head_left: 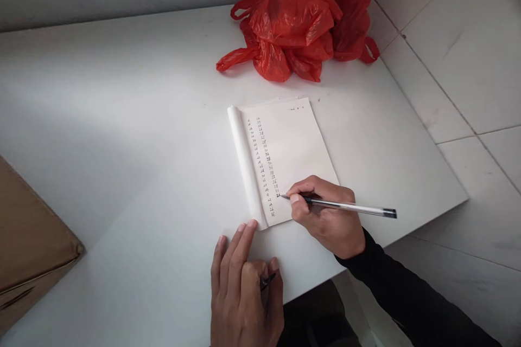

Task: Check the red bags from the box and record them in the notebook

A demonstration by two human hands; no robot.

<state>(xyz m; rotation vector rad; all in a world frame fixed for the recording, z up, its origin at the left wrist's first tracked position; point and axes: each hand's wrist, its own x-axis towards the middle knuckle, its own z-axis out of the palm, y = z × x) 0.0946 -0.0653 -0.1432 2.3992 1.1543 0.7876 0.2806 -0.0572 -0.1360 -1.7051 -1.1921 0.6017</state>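
A notepad (297, 141) lies on the white table (122, 135), its earlier pages rolled back along the left edge. Two columns of handwritten numbers run down its left part. My right hand (329, 217) pinches a clear ballpoint pen (350, 206), whose tip touches the page near the bottom of the right column. My left hand (244, 287) rests on the table just below the pad's lower left corner, index and middle fingers stretched toward the rolled edge. A small dark thing that looks like a pen cap (267, 281) is tucked under its curled fingers.
A crumpled red plastic bag (301, 27) lies at the table's far edge, behind the pad. A brown cardboard box (28, 249) sits at the left edge. The table's right edge (431, 141) drops to a white tiled floor (468, 65).
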